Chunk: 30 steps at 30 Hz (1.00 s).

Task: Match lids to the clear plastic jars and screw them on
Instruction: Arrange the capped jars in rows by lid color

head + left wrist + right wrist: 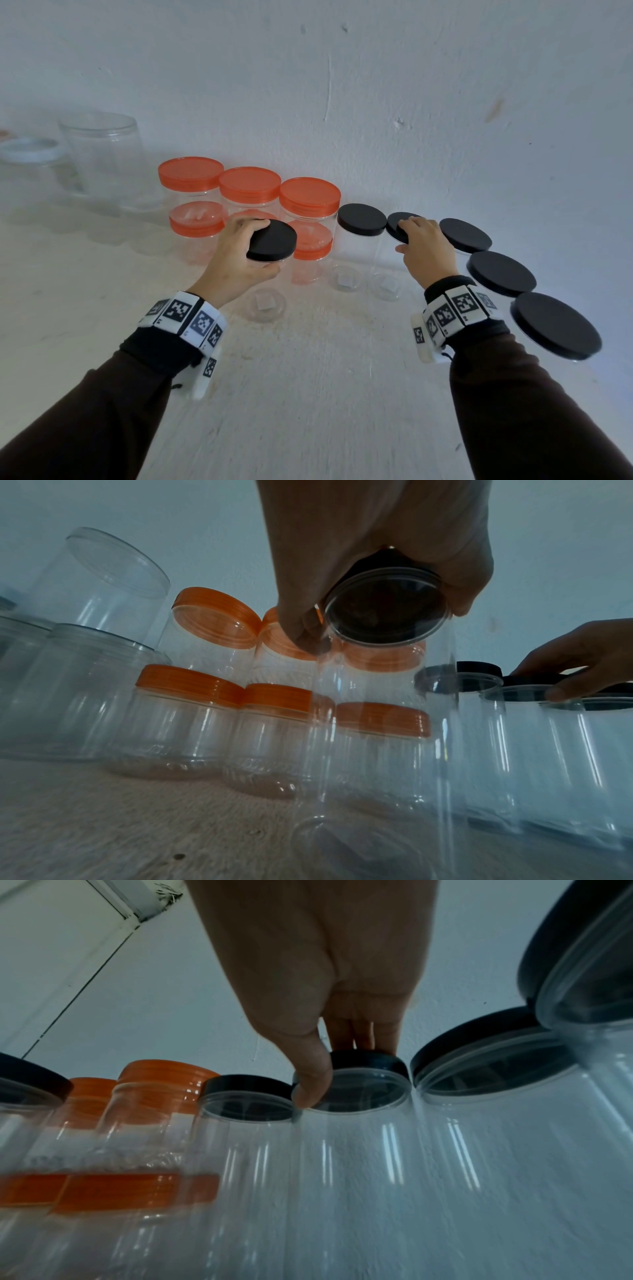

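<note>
My left hand (239, 253) grips the black lid (274, 240) of a tall clear jar (265, 303) standing in front of the orange-lidded jars; the left wrist view shows the fingers curled round that lid (387, 604) from above. My right hand (423, 245) pinches the black lid (399, 222) of another tall clear jar in the row, thumb (313, 1080) on the near rim and fingers over the far rim (369, 1060). Between the two hands stands a black-lidded jar (361, 219).
Several orange-lidded jars (250, 185) stand in two rows against the wall. Three more black-lidded jars (501, 272) curve away to the right. A large open clear jar (102, 154) and a white-lidded one (29, 149) stand at the far left. The wall (342, 85) is close behind.
</note>
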Each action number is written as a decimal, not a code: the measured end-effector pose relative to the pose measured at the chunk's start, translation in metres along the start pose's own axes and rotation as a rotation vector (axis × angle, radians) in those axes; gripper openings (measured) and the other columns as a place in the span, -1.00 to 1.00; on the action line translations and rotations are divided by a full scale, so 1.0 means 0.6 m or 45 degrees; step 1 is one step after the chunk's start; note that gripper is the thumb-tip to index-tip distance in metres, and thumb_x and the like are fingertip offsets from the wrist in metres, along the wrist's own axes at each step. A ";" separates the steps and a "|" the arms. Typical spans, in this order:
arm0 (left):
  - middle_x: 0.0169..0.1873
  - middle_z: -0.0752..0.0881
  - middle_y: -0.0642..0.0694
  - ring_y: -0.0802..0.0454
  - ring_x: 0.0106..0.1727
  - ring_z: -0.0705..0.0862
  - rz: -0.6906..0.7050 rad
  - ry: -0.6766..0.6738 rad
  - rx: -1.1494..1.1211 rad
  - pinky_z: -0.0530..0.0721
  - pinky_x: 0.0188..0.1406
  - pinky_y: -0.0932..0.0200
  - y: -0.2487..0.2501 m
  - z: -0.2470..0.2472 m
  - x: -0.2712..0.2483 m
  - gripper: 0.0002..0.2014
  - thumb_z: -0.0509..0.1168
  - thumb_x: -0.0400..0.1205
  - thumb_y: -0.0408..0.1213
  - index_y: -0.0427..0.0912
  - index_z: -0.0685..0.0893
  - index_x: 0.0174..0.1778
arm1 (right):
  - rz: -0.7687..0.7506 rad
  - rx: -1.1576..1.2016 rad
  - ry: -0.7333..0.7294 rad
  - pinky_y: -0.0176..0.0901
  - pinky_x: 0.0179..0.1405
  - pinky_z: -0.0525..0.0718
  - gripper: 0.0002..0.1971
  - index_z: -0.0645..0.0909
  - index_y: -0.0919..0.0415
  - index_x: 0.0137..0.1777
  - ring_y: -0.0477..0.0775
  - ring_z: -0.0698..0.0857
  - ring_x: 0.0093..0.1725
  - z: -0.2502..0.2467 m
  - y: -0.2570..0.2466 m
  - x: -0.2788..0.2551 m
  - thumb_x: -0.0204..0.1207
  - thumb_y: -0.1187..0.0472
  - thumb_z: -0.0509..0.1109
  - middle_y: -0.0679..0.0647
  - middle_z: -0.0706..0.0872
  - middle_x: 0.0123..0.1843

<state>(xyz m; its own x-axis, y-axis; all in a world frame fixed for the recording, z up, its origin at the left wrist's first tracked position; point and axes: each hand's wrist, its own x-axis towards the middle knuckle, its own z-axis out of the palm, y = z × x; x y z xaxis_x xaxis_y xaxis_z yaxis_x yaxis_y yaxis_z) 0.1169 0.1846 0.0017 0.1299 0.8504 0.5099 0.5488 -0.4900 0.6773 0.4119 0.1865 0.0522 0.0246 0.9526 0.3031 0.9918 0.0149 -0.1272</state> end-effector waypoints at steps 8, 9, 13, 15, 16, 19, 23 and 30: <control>0.29 0.34 -0.03 0.10 0.31 0.34 -0.012 -0.003 0.014 0.32 0.24 0.31 0.003 0.001 0.000 -0.19 0.36 0.20 0.11 -0.11 0.43 0.38 | -0.012 0.045 0.023 -0.03 0.21 0.47 -0.60 0.45 0.30 0.40 0.18 0.36 0.45 0.001 0.002 -0.004 0.57 0.33 0.32 0.17 0.51 0.41; 0.30 0.34 -0.03 0.11 0.30 0.34 -0.007 -0.002 0.020 0.31 0.22 0.36 0.003 0.000 0.000 -0.20 0.37 0.20 0.10 -0.11 0.43 0.38 | -0.009 0.057 0.023 -0.03 0.26 0.45 -0.58 0.43 0.29 0.42 0.17 0.34 0.47 0.000 0.001 -0.006 0.57 0.30 0.33 0.17 0.49 0.43; 0.28 0.34 0.02 0.19 0.29 0.33 0.032 -0.061 0.035 0.29 0.18 0.45 0.009 0.000 -0.001 -0.19 0.36 0.24 0.15 -0.12 0.42 0.41 | -0.041 0.054 0.062 0.04 0.55 0.20 -0.45 0.33 0.27 0.51 0.18 0.22 0.58 -0.011 -0.008 -0.031 0.56 0.15 0.36 0.18 0.34 0.56; 0.29 0.34 0.04 0.18 0.30 0.33 0.032 -0.118 0.026 0.31 0.24 0.37 0.018 0.007 -0.001 -0.19 0.37 0.27 0.15 -0.11 0.40 0.43 | -0.099 0.015 0.080 0.07 0.59 0.12 -0.45 0.34 0.25 0.51 0.18 0.20 0.59 -0.021 -0.012 -0.055 0.57 0.11 0.35 0.18 0.30 0.58; 0.31 0.34 0.02 0.16 0.31 0.34 0.030 -0.143 0.017 0.32 0.26 0.32 0.024 0.013 -0.001 -0.20 0.38 0.28 0.14 -0.11 0.39 0.44 | -0.128 0.008 0.080 0.05 0.59 0.12 -0.47 0.36 0.23 0.50 0.16 0.20 0.59 -0.026 -0.013 -0.069 0.57 0.10 0.34 0.17 0.30 0.58; 0.31 0.32 0.05 0.17 0.32 0.32 0.061 -0.236 -0.018 0.30 0.30 0.31 0.046 0.040 0.001 -0.13 0.34 0.26 0.27 -0.08 0.36 0.46 | -0.149 0.009 0.102 0.01 0.53 0.16 -0.52 0.44 0.19 0.45 0.14 0.25 0.57 -0.041 -0.006 -0.111 0.57 0.09 0.35 0.12 0.34 0.57; 0.36 0.32 0.01 0.14 0.38 0.27 0.179 -0.327 -0.031 0.21 0.37 0.37 0.071 0.076 0.008 -0.15 0.25 0.27 0.32 -0.08 0.41 0.44 | -0.075 -0.053 0.226 0.24 0.45 0.32 -0.56 0.57 0.28 0.30 0.30 0.40 0.48 -0.059 0.036 -0.162 0.46 0.14 0.47 0.24 0.49 0.46; 0.33 0.49 -0.09 -0.12 0.37 0.32 0.442 -0.250 0.201 0.15 0.38 0.17 0.095 0.102 0.020 -0.43 0.43 0.46 -0.03 -0.15 0.57 0.37 | 0.360 -0.202 0.332 0.40 0.25 0.40 -0.60 0.58 0.38 0.06 0.46 0.49 0.21 -0.073 0.113 -0.234 0.35 0.12 0.54 0.35 0.57 0.18</control>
<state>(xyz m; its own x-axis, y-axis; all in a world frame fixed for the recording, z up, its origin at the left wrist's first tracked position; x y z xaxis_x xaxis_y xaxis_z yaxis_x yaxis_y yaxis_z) 0.2002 0.1786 0.0139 0.4758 0.6679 0.5722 0.5621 -0.7313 0.3862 0.4811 0.0407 0.0425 0.3097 0.8033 0.5087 0.9479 -0.3028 -0.0990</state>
